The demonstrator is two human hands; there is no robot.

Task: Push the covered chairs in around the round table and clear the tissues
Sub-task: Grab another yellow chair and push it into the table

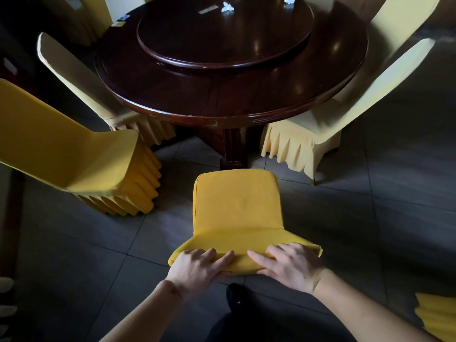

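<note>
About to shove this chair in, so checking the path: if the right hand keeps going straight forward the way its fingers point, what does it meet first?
Probably the chair's own backrest top, which the right hand already grips. Beyond it lie the yellow seat, then the table pedestal, though depth is hard to judge.

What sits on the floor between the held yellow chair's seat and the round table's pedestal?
Nothing: in the head view, bare dark floor tile separates the yellow chair from the pedestal.

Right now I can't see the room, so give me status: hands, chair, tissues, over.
Left hand and right hand grip the backrest top of the yellow chair. Chair short of the round table, floor between clear. Two tissues on turntable.
</note>
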